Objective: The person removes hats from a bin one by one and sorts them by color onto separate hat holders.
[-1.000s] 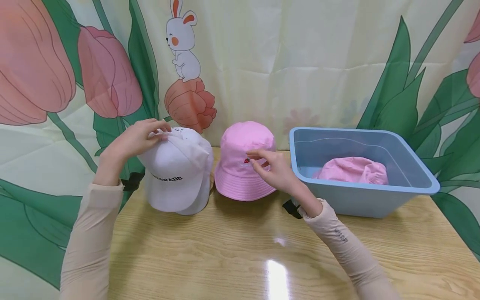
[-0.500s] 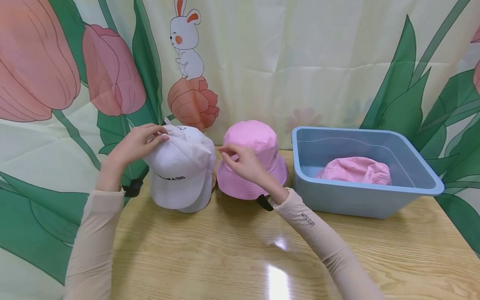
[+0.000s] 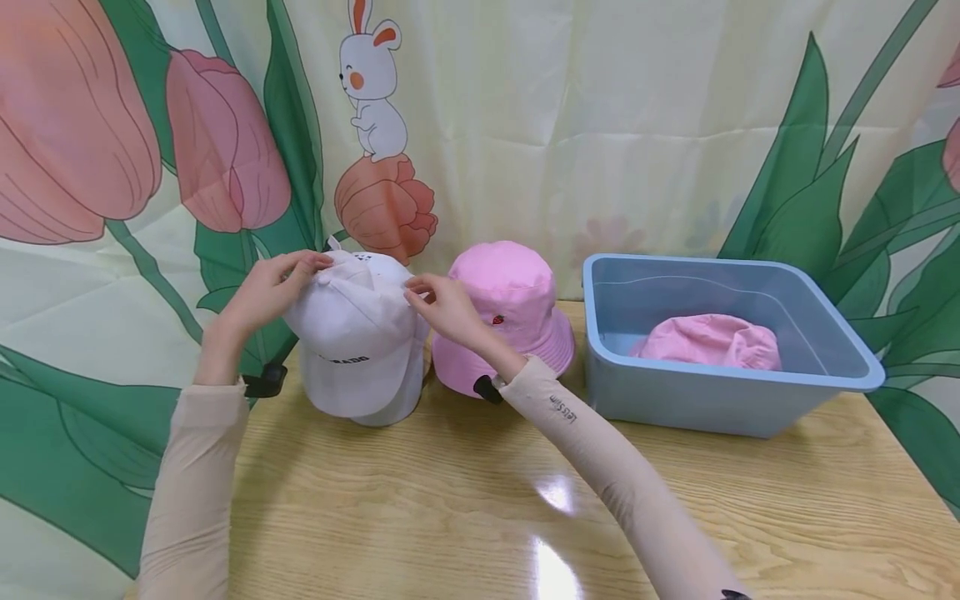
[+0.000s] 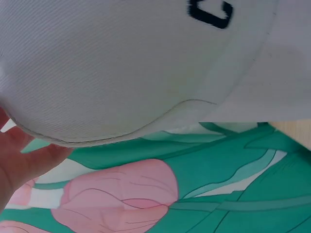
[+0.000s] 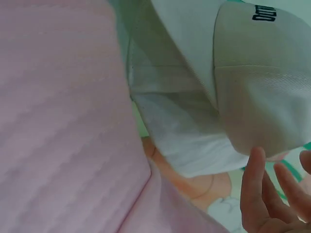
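Observation:
A white baseball cap (image 3: 352, 333) with dark lettering stands upright on the left of the table, stacked over another white cap (image 3: 405, 392) whose brim shows below it. My left hand (image 3: 266, 287) grips the top cap at its upper left edge; the left wrist view shows thumb and fingers at that edge. At the cap's upper right side is my right hand (image 3: 453, 310). In the right wrist view one fingertip (image 5: 257, 154) meets the cap and the other fingers stand apart. A pink bucket hat (image 3: 506, 275) with a small strawberry sits behind the right hand.
To the right stands a blue plastic bin (image 3: 720, 379) with a crumpled pink cloth item (image 3: 708, 342) inside. A wooden table (image 3: 420, 508) carries everything. Behind it hangs a curtain (image 3: 645, 150) printed with tulips and a rabbit.
My right hand has moved left from in front of the pink bucket hat to the white cap's right side. My left hand stays at the cap's upper left.

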The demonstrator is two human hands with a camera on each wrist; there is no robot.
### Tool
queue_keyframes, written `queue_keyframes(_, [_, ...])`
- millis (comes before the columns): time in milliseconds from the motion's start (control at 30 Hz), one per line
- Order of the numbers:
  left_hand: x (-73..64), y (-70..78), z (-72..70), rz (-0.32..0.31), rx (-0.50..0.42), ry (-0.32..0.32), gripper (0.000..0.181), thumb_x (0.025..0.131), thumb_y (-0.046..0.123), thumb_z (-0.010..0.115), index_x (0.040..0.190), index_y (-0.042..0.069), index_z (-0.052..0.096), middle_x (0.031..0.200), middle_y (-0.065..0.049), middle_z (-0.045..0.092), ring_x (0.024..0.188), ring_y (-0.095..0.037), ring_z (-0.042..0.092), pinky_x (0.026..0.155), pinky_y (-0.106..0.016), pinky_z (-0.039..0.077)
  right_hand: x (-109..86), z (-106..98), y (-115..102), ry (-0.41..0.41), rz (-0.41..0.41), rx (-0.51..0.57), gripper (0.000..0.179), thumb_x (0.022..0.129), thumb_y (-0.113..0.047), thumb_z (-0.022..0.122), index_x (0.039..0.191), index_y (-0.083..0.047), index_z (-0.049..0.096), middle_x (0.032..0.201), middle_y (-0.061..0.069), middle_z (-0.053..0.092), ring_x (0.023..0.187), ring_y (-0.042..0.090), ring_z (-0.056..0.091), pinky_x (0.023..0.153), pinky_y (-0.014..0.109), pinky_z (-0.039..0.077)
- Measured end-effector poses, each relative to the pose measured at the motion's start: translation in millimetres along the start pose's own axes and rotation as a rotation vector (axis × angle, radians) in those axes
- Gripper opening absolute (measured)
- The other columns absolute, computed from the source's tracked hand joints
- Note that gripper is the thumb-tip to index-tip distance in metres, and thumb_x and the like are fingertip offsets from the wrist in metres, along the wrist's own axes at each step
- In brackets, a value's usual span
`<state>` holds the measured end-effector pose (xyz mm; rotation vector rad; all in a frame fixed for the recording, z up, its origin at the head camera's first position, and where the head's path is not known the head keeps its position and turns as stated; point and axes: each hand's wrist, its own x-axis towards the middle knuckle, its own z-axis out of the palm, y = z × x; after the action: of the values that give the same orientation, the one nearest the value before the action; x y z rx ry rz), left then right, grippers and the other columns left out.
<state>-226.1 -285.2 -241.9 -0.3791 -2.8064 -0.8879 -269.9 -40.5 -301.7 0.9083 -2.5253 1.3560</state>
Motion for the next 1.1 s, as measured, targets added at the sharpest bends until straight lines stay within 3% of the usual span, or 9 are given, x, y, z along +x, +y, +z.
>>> queue_keyframes(133, [3.4, -0.7, -4.3, -0.032, -0.08, -0.028, 0.05, 0.095, 0.044, 0.029, 0.126, 0.01, 0.048, 0.124, -0.02, 0.053, 0.126, -0.032, 0.036, 0.1, -0.057, 0.027, 9.0, 5, 1, -0.024, 0.048, 0.022, 0.026, 0.088, -0.018, 0.054, 0.109, -0.004, 0.059, 0.104, 0.011, 0.066, 0.087, 0.02, 0.063, 0.07, 0.02, 0.05])
queue_keyframes(267, [8.2, -3.5, -7.7, -0.043, -0.111, -0.039, 0.047, 0.094, 0.042, 0.033, 0.127, 0.01, 0.045, 0.121, -0.019, 0.055, 0.118, -0.026, 0.044, 0.097, -0.054, 0.033, 16.6, 9, 3, -0.04, 0.081, 0.046, 0.026, 0.087, -0.017, 0.055, 0.109, -0.004, 0.058, 0.102, 0.012, 0.066, 0.089, 0.021, 0.064, 0.067, 0.02, 0.051])
queue_keyframes(400, [11.8, -12.9, -9.2, -0.038, -0.166, -0.024, 0.044, 0.094, 0.04, 0.037, 0.128, 0.013, 0.045, 0.115, -0.003, 0.061, 0.102, -0.008, 0.052, 0.084, -0.036, 0.045, 20.6, 13, 5, -0.05, 0.12, 0.056, 0.024, 0.086, -0.018, 0.056, 0.106, -0.004, 0.056, 0.096, 0.012, 0.066, 0.081, 0.019, 0.064, 0.059, 0.017, 0.049])
queue_keyframes(533, [12.4, -24.8, -11.2, -0.043, -0.292, 0.011, 0.041, 0.093, 0.037, 0.041, 0.128, 0.016, 0.046, 0.109, 0.014, 0.059, 0.095, 0.003, 0.053, 0.071, -0.02, 0.047, 22.7, 14, 5, -0.065, 0.139, 0.037, 0.024, 0.085, -0.018, 0.056, 0.105, -0.005, 0.054, 0.092, 0.012, 0.066, 0.067, 0.016, 0.062, 0.054, 0.015, 0.045])
queue_keyframes(667, [13.5, -37.1, -12.3, -0.094, -0.4, 0.012, 0.039, 0.092, 0.032, 0.045, 0.128, 0.019, 0.044, 0.112, 0.012, 0.054, 0.095, 0.004, 0.053, 0.07, -0.017, 0.049, 25.7, 12, 4, -0.064, 0.139, -0.015, 0.025, 0.086, -0.019, 0.055, 0.105, -0.004, 0.055, 0.092, 0.011, 0.064, 0.073, 0.015, 0.057, 0.058, 0.013, 0.04])
queue_keyframes(800, [15.1, -52.5, -12.2, -0.181, -0.41, -0.055, 0.043, 0.09, 0.03, 0.05, 0.13, 0.017, 0.041, 0.115, 0.007, 0.05, 0.092, 0.005, 0.051, 0.073, -0.016, 0.049, 29.7, 8, 3, -0.07, 0.118, -0.058, 0.02, 0.086, -0.018, 0.052, 0.098, -0.003, 0.06, 0.071, 0.002, 0.056, 0.065, 0.01, 0.05, 0.054, 0.013, 0.035])
queue_keyframes(933, [15.8, -63.3, -9.8, -0.234, -0.365, -0.12, 0.051, 0.089, 0.034, 0.049, 0.132, 0.01, 0.036, 0.122, -0.001, 0.046, 0.094, 0.004, 0.05, 0.087, -0.026, 0.047, 32.2, 8, 2, -0.096, 0.126, -0.015, 0.019, 0.088, -0.016, 0.05, 0.095, -0.003, 0.061, 0.063, -0.003, 0.048, 0.051, 0.005, 0.045, 0.049, 0.013, 0.038])
queue_keyframes(1100, [17.7, -71.3, -6.7, -0.308, -0.272, -0.217, 0.066, 0.09, 0.046, 0.04, 0.138, 0.005, 0.023, 0.137, -0.023, 0.031, 0.115, -0.028, 0.044, 0.097, -0.053, 0.036, 32.5, 9, 3, -0.124, 0.216, 0.155, 0.022, 0.09, -0.018, 0.05, 0.103, -0.001, 0.055, 0.088, 0.006, 0.055, 0.059, 0.008, 0.051, 0.056, 0.02, 0.05])
